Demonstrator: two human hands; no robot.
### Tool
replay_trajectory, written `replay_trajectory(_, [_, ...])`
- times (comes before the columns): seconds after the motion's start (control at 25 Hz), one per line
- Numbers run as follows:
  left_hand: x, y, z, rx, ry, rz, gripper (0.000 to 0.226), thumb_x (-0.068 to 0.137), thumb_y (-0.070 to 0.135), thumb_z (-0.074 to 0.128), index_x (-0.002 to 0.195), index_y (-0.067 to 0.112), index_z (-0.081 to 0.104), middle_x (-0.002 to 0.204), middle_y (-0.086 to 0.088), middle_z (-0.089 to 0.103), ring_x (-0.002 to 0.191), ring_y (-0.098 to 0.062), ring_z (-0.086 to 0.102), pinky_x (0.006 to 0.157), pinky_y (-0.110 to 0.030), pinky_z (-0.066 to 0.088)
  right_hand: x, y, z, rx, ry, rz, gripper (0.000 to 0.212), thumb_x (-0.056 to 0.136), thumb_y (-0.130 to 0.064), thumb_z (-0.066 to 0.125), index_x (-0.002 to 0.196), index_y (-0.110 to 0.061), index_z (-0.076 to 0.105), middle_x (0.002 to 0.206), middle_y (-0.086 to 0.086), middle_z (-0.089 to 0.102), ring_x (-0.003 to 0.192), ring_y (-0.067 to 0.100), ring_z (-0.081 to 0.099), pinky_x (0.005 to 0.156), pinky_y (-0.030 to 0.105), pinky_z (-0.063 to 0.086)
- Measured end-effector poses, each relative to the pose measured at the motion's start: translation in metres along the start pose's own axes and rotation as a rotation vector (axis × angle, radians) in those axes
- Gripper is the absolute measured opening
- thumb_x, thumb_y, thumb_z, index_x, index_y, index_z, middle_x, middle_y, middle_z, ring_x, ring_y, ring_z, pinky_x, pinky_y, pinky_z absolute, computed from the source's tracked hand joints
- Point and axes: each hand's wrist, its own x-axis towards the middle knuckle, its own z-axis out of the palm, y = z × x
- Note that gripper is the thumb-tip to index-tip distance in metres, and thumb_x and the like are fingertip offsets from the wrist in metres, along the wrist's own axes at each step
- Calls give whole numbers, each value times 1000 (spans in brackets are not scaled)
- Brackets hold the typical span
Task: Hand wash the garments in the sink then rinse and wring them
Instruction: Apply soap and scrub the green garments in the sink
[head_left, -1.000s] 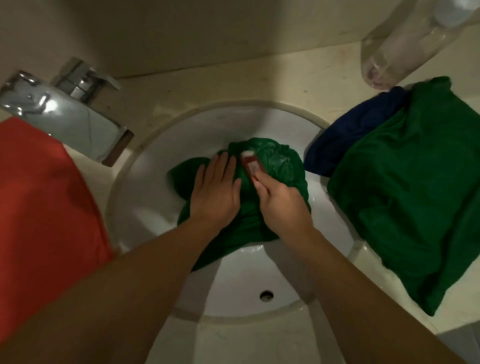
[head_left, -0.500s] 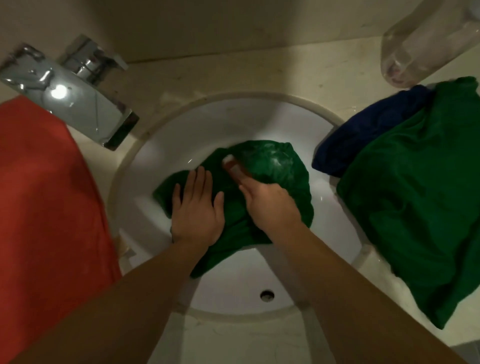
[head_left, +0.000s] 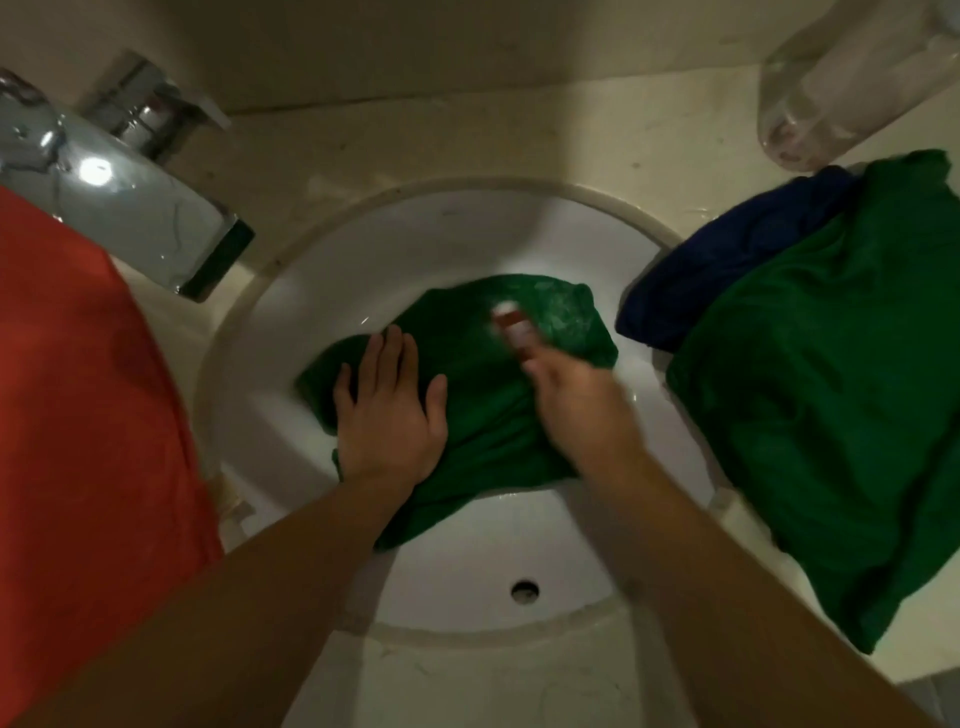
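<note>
A dark green garment (head_left: 483, 415) lies bunched in the bowl of the white sink (head_left: 415, 249), spread from the middle of the basin toward its right wall, with pale suds showing on the far part of the cloth. The left hand (head_left: 387, 415) lies flat on the left portion of the garment, its fingers straight and slightly spread, pressing the fabric against the basin and gripping nothing. The right hand (head_left: 576, 395) is blurred; its fingers are curled round a small red and white object (head_left: 511, 327), whose tip pokes out beyond them and touches the sudsy cloth. What that object is cannot be made out. In the near wall of the basin sits a small round hole (head_left: 524, 591). A chrome tap (head_left: 130, 208) reaches over the sink rim from the far left. On the pale worktop (head_left: 467, 140), an orange-red cloth (head_left: 78, 415) covers the left side, just beside the basin. To the right, a second green garment (head_left: 831, 389) lies heaped at the rim, partly on top of a dark blue garment (head_left: 717, 270). A clear plastic bottle (head_left: 841, 78) lies tilted at the far right corner.
</note>
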Motion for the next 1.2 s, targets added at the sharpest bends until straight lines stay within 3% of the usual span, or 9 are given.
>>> replay_trajectory(0.16, [4,3,-1,-6,-36,33,72,101,54,10,161,17,25,169,-1,17,156,-16,10,123,-47,8,-8,26,-22,25,166,133,41,108,-43,45,149,-44,50,105,19,72,92,39,66,85,49,57])
replay_trajectory(0.36, [5,5,-2,-7,-26,9,69,101,49,9,161,19,23,170,2,15,156,-14,8,124,-45,7,-7,-34,16,15,-130,-165,46,109,-50,36,149,-69,24,100,18,70,87,37,69,83,49,59])
replay_trajectory(0.48, [6,4,-1,-40,-56,6,67,102,48,7,162,22,17,170,6,8,156,-10,1,123,-41,0,14,18,-22,2,90,100,40,109,-48,41,148,-49,48,96,16,69,88,37,66,85,47,57])
replay_trajectory(0.56, [8,5,-2,-45,-69,22,67,102,50,5,163,22,13,171,7,4,155,-9,-4,123,-41,-2,5,27,-31,47,142,166,43,108,-47,42,151,-52,43,101,17,71,91,37,65,87,48,56])
replay_trajectory(0.76, [7,8,-4,-33,-65,0,67,101,48,4,162,23,15,170,8,6,155,-9,-3,122,-42,-1,-9,-35,7,51,-180,-148,49,107,-57,25,147,-76,2,97,14,67,82,31,68,81,44,58])
replay_trajectory(0.84, [9,7,-3,-43,-71,2,65,103,46,6,162,23,16,170,7,7,155,-9,-2,122,-42,-1,3,-10,-13,-25,-82,-87,44,109,-56,28,147,-75,18,92,12,64,87,33,67,82,43,55])
replay_trajectory(0.92, [10,8,-1,-47,-69,11,63,104,45,9,162,22,18,170,7,10,154,-10,0,121,-42,-2,7,23,-35,46,78,153,40,109,-50,38,147,-60,42,100,15,68,95,38,66,87,45,54])
replay_trajectory(1.0, [12,9,0,-45,-51,7,64,104,46,10,161,21,22,169,6,14,154,-10,3,121,-44,2,0,24,-33,106,142,210,42,108,-44,43,149,-55,44,107,18,71,94,39,66,89,48,56])
replay_trajectory(1.2, [14,14,-1,-37,-73,-6,65,102,46,6,161,22,20,170,6,12,154,-10,1,123,-47,6,-11,-29,27,79,-78,-152,56,111,-42,37,153,-67,10,91,11,70,74,29,68,72,46,61])
